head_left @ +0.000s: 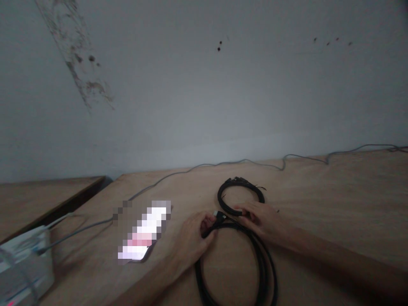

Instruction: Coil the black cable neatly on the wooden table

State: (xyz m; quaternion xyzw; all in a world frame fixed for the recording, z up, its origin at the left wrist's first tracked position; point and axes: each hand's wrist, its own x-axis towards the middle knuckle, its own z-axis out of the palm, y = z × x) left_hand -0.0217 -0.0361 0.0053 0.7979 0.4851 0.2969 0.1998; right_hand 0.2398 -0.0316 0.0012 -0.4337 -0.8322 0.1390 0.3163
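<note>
At the far left a white box point(24, 263) sits at the table point(334, 199) edge with a thin grey wire point(178, 175) running from it along the wall, out of my way. Next to it lies a phone point(143, 233), screen lit, close to my left hand point(191, 240). That hand's grip is curled shut around the black cable point(255, 255) just behind its plug point(219, 216), which keeps the loose end from springing away. The big loop lies flat toward me. My right hand point(259, 219) presses fingers down where a smaller coil point(240, 196) touches the big loop; I cannot tell whether it pinches or only pins.
</note>
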